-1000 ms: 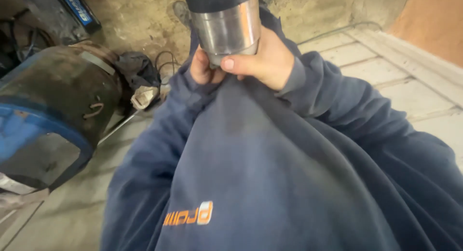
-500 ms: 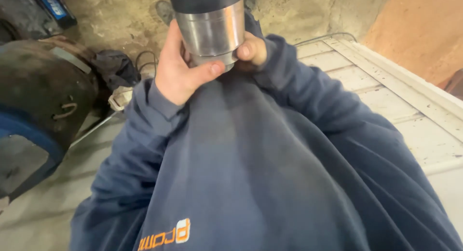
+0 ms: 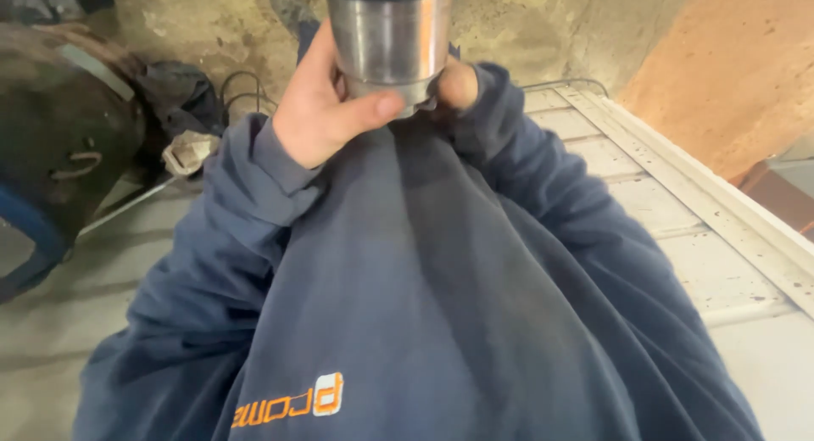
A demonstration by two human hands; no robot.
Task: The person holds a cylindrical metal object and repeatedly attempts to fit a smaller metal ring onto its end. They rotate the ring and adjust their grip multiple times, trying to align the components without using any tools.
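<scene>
Far left: a dark rounded machine body [image 3: 59,144] with a blue frame part [image 3: 34,237] is cut off by the left edge; what kind of machine it is cannot be made out.
Left middle: a dark bundle with cables [image 3: 182,89] and a pale crumpled glove or rag [image 3: 188,151] lie on the floor; which of the two the pale thing is stays unclear.
Left hand: the left hand [image 3: 318,110] is closed around the lower left side of the steel cylinder [image 3: 390,38], thumb pressed under its bottom rim; the fingers behind the cylinder are hidden.
Cylinder: a shiny metal cup or tumbler with a dark band on top, held up near the camera at top centre; its upper part is cut off by the frame edge.
Right hand: the right hand [image 3: 458,83] is mostly hidden behind the cylinder; only a few knuckles show touching its lower right side, so its grip cannot be told.
Near: the navy sweatshirt [image 3: 441,305] fills the lower frame and hides the lap and legs.
Right: a white panelled surface [image 3: 678,237] runs to the right edge, cut off.
Change: half a second ago the cylinder sat slightly left; the hands hold it much the same way.
</scene>
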